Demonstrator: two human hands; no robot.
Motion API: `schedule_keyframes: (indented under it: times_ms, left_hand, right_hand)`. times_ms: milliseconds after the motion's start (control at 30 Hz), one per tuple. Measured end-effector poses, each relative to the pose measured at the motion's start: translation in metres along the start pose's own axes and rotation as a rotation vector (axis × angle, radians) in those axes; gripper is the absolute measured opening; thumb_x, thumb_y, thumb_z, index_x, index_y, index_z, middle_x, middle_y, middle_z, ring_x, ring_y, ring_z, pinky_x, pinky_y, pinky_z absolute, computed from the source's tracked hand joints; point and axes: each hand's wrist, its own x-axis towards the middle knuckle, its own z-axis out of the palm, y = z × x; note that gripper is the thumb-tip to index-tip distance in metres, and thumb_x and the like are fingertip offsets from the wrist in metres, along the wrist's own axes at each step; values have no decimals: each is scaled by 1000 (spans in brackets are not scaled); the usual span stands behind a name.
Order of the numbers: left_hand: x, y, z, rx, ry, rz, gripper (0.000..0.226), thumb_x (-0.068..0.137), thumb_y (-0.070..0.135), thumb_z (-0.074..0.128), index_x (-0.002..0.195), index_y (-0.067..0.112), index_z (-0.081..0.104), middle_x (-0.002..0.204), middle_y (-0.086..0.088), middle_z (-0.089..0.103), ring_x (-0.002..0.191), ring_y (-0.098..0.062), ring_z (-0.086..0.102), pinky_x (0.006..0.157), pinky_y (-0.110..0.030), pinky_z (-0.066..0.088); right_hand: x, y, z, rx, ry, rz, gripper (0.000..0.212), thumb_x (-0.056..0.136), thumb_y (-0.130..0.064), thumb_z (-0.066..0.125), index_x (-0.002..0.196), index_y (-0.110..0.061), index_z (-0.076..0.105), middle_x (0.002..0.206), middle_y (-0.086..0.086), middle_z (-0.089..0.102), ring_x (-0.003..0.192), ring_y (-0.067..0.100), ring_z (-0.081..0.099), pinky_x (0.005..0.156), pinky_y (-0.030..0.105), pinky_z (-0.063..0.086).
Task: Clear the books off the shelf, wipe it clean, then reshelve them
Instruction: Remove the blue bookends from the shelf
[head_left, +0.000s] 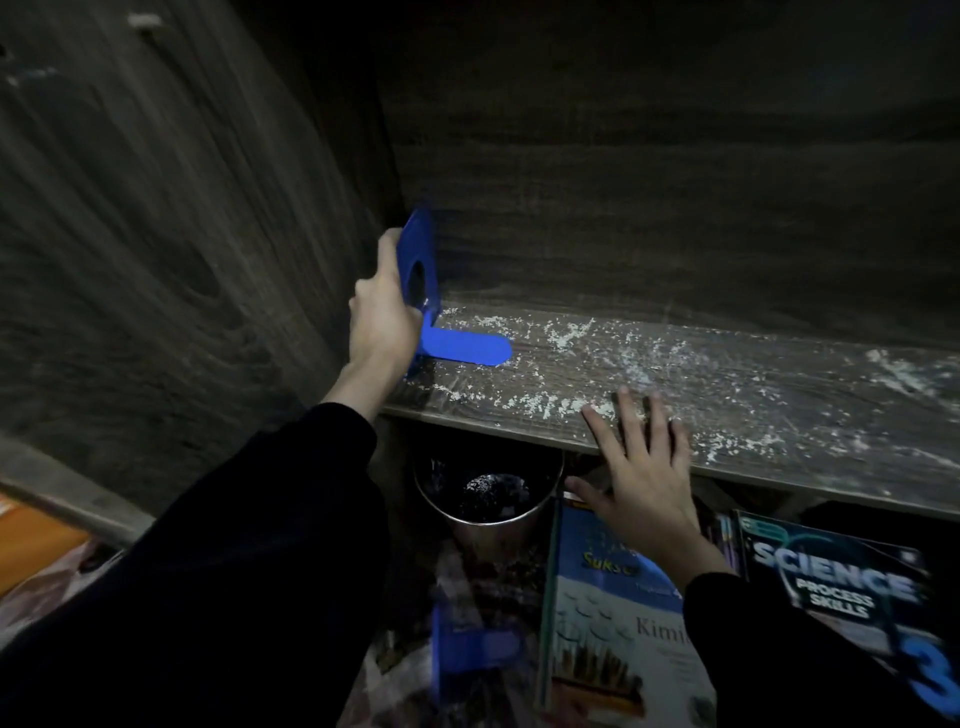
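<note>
Books (618, 623) lie beneath right hand (644, 467); left hand (382, 317) grips blue bookend (467, 349) on shelf (753, 395).

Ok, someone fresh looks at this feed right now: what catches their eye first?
The blue bookend stands at the left end of the shelf, its upright plate gripped by the left hand. White crumbs lie scattered all along the dark wood, with the right hand spread open over the front edge. Below the shelf, at lower right, shows a Science Process Skills book.
</note>
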Motion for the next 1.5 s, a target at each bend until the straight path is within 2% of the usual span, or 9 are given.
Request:
schedule_keyframes:
  times_ms: [233, 533, 633, 700, 800, 1000, 1167, 1367, 1500]
  left_hand:
    - [-34, 18, -39, -104, 139, 122, 70, 86, -2, 47, 143, 34, 32, 71, -1, 58, 55, -14, 55, 69, -28, 48]
    - [-100, -6, -84, 8, -279, 272, 60, 81, 1, 67, 125, 34, 45, 52, -2, 48, 45, -3, 47, 54, -18, 47]
    - [-122, -36, -65, -9, -426, 280, 54, 82, 4, 68, 119, 35, 45, 57, -5, 52, 48, -1, 45, 55, -13, 40]
    - [-136, -52, -46, -31, -513, 268, 53, 82, 3, 67, 113, 39, 44, 61, 0, 54, 52, 4, 46, 57, -10, 35]
    - [-157, -79, -16, -108, -626, 268, 48, 83, -1, 64, 108, 35, 45, 80, 8, 62, 75, 3, 59, 74, -19, 46]
    - [-179, -118, 30, -82, -792, 222, 36, 93, 8, 56, 108, 38, 42, 93, 2, 62, 89, -24, 61, 81, -47, 51]
    - [-191, -131, 60, -81, -808, 202, 40, 95, 5, 52, 130, 23, 46, 87, -4, 63, 69, -9, 56, 60, -18, 39]
    - [-194, -170, 81, 76, -784, -134, 82, 84, 5, 62, 149, 28, 19, 111, -16, 66, 97, -32, 64, 73, -36, 46]
    - [-219, -182, 88, 32, -889, -536, 14, 89, 6, 61, 93, 16, 53, 84, 0, 55, 77, -11, 52, 71, -24, 34]
  right_hand:
    - [1, 1, -1, -33, -46, 11, 82, 84, -73, 35, 152, -31, 17, 161, 7, 0, 146, 32, -13, 113, 49, -11]
    - [1, 0, -14, 149, -167, 8, 77, 89, -73, 23, 150, -39, -8, 156, 4, -28, 142, 26, -29, 113, 50, -15]
    - [1, -1, -20, 371, 65, -25, 55, 99, -45, 39, 149, -22, 33, 159, 17, 12, 147, 34, 2, 116, 45, 3]
    - [-2, -5, -23, 457, 349, -82, 37, 96, -31, 47, 115, -4, 66, 130, 22, 54, 125, 40, 45, 105, 36, 28]
    - [-13, -20, -31, 561, 504, -98, 35, 95, -30, 56, 78, -1, 66, 82, 13, 61, 81, 29, 56, 76, 27, 36]
    - [-45, -50, -16, 523, -66, -273, 52, 88, -56, 48, 117, -17, 66, 101, 5, 69, 94, 24, 61, 78, 32, 45]
    - [-58, -46, 25, 410, -199, -345, 24, 88, -17, 50, 109, -15, 62, 92, 12, 68, 83, 37, 63, 60, 38, 42]
    - [-79, -51, 54, 443, -139, -316, 23, 80, -8, 56, 100, -10, 66, 77, 9, 68, 64, 33, 64, 47, 30, 38]
    - [-84, -54, 67, 525, -120, -210, 22, 82, -10, 54, 102, -9, 64, 83, 11, 69, 71, 37, 64, 51, 37, 45]
